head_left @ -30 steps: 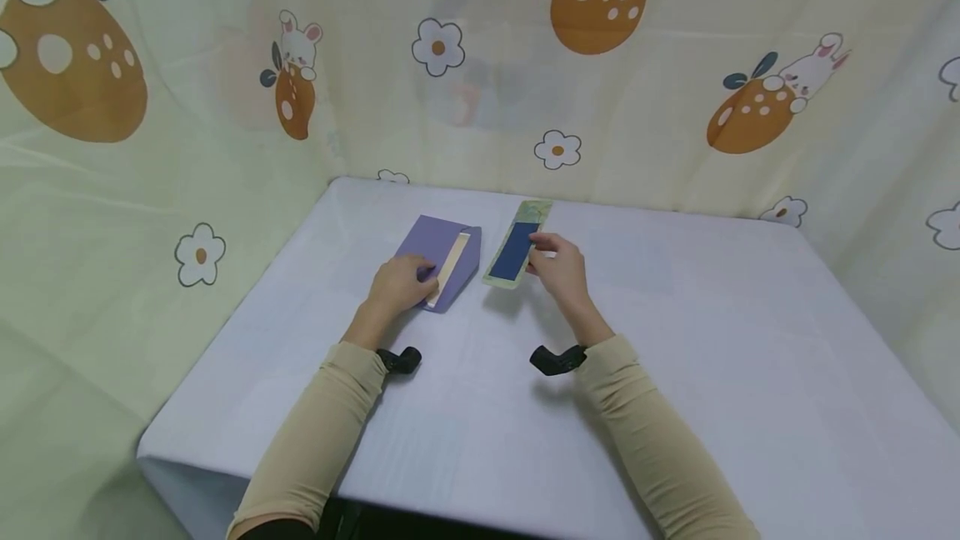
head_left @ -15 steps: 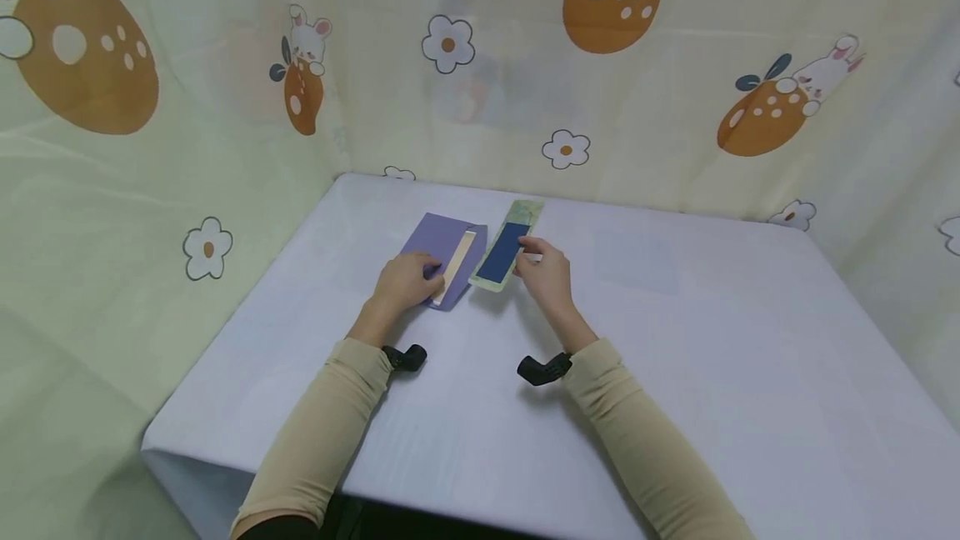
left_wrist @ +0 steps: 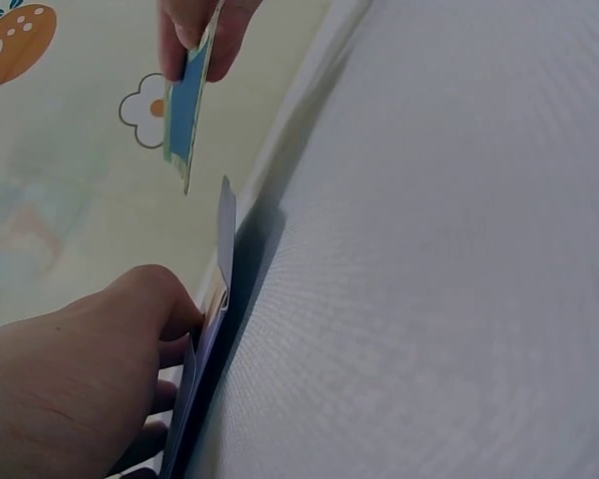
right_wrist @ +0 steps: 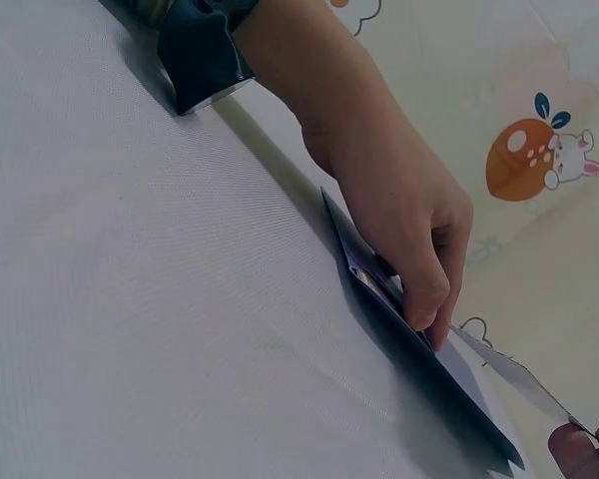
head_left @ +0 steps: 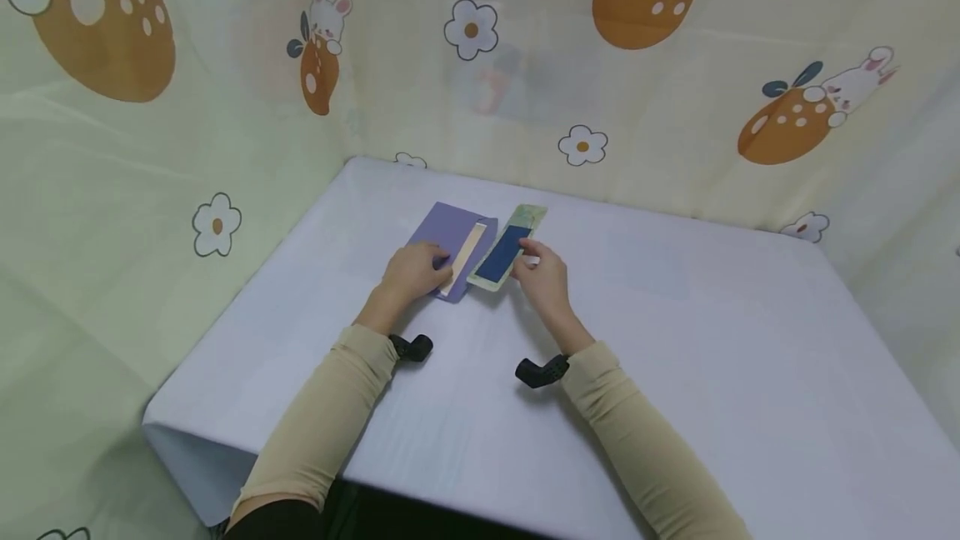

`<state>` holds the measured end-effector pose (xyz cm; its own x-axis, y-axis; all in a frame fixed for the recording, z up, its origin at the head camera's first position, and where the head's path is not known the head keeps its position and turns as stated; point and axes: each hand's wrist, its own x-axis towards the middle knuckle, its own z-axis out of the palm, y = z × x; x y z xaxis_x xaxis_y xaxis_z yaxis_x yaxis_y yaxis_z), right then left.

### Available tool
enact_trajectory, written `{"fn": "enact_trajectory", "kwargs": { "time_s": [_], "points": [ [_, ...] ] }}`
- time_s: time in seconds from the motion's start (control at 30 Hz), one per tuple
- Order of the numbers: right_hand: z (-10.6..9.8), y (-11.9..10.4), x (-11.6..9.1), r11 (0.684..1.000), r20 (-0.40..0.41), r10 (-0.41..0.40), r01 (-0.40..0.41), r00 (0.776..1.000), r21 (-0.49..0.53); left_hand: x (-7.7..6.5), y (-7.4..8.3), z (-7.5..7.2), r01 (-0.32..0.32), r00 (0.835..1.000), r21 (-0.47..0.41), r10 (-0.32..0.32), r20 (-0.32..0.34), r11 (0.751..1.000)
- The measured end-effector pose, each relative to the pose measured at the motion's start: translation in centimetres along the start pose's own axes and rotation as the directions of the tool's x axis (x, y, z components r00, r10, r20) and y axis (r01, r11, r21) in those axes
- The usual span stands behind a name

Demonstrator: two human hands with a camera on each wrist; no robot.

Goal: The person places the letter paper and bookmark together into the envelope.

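A purple envelope lies on the white-covered table, its flap to the right and a cream strip showing along its mouth. My left hand pinches the envelope near that mouth; in the left wrist view the thumb is at the edge and the other fingers are partly hidden. Just right of the flap, my right hand holds a narrow light-green card with a dark blue panel, gripped by its right edge. The left wrist view shows this card raised above the table, apart from the envelope.
The white-covered table extends to both sides and toward me. A pale yellow curtain with bunnies and flowers hangs behind and at the sides. Black wrist cameras sit at both wrists.
My right hand has brought the green card leftward, closer to the envelope's flap. My left hand stays on the envelope. The head view has shifted slightly.
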<state>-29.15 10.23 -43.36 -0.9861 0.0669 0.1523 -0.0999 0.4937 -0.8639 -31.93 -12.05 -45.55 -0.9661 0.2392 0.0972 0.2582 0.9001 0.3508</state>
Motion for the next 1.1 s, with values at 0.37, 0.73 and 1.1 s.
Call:
{"fn": "enact_trajectory", "kwargs": {
  "time_s": [0.37,0.73,1.1],
  "points": [
    [1.4,-0.5,1.3,1.0,0.05,0.025,-0.024,0.998,-0.02,-0.1,0.0,-0.9,0.021,1.0,-0.009,-0.02,0.022,1.0],
    [3.0,-1.0,1.2,0.998,0.052,0.018,-0.014,0.998,-0.067,0.0,0.0,-0.4,0.003,1.0,-0.007,-0.003,0.015,1.0],
    [3.9,-0.8,1.1,0.995,0.026,0.016,-0.013,1.0,-0.103,0.2,0.0,0.0,-0.012,1.0,-0.011,0.012,-0.006,1.0]
  ]
}}
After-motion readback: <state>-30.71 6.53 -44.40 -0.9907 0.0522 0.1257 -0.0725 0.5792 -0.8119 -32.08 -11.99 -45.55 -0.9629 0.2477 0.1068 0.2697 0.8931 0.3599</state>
